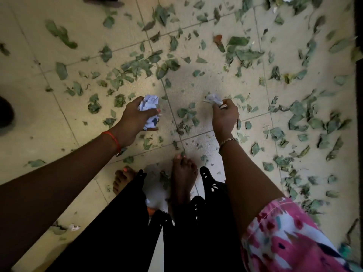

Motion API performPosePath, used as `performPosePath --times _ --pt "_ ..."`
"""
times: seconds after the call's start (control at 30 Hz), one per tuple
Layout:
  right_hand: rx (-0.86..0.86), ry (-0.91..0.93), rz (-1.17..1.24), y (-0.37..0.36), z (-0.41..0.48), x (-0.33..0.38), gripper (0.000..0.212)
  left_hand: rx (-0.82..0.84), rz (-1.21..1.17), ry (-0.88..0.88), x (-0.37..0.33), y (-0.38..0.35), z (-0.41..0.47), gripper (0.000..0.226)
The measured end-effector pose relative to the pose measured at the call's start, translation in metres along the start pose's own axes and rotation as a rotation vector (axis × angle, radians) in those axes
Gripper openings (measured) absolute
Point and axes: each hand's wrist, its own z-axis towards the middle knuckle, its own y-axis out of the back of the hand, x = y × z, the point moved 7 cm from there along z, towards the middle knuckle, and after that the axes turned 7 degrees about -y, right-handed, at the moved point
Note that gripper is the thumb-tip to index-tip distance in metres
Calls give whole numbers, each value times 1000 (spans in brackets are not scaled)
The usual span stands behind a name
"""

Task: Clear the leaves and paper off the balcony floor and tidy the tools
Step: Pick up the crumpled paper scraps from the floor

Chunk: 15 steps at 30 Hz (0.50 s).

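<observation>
Beige tiled balcony floor (196,91) strewn with torn green leaves (137,65); left hand (135,118) curled round large wad of crumpled white paper (148,106); right hand (224,116) pinches smaller crumpled white paper scrap (213,99) just above floor; bare feet (183,173) below, between arms; small paper bit (73,227) lies near lower left edge.

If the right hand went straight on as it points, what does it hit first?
Probably bare floor tile just beyond the crumpled paper the right hand pinches, then loose leaves; height above floor unclear.
</observation>
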Motion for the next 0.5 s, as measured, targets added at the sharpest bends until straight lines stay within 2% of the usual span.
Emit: performPosePath --times 0.07,0.13,0.2,0.27,0.33,0.5 --pt "23 6 51 5 -9 12 19 -1 -11 8 -10 0 -7 20" --pt "49 -12 113 14 -21 26 20 9 -31 7 -26 -2 -18 11" --pt "66 -42 182 26 -30 43 29 3 -44 9 -47 -3 -31 24" --pt "87 -72 258 40 -42 65 28 2 -65 -10 -75 -6 -45 30" --pt "109 -104 350 59 -59 100 16 -11 -94 -14 -109 -7 -63 40" --pt "232 -124 471 120 -115 219 34 -25 -202 -73 -220 10 -126 31"
